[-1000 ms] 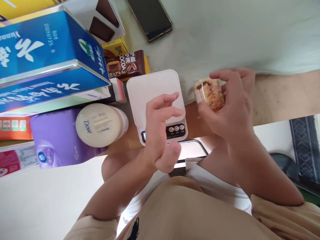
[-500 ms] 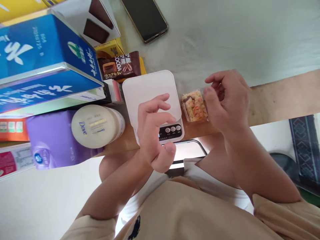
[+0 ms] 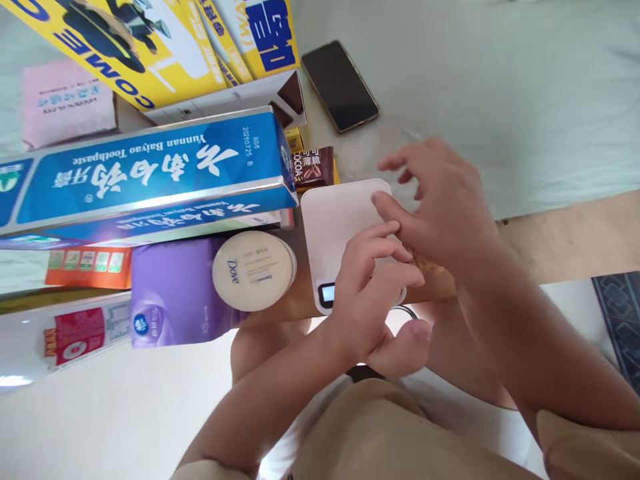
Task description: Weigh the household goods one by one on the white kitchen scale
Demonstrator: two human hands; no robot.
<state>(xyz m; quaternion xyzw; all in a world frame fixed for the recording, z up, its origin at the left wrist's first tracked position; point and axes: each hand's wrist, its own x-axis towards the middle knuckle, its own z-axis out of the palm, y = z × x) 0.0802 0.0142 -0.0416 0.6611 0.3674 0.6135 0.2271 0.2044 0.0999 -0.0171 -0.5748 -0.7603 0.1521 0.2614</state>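
The snack (image 3: pixel 431 267) is almost wholly hidden under the right hand (image 3: pixel 440 207), only a sliver of wrapper showing on the bench (image 3: pixel 565 233) just right of the scale (image 3: pixel 345 227), whose buttons the left hand (image 3: pixel 373 293) covers, leaving only the display corner in sight. The right grip is spread loose above the snack and the scale's right edge, holding nothing that I can make out. The left grip is half curled and empty over the scale's near end.
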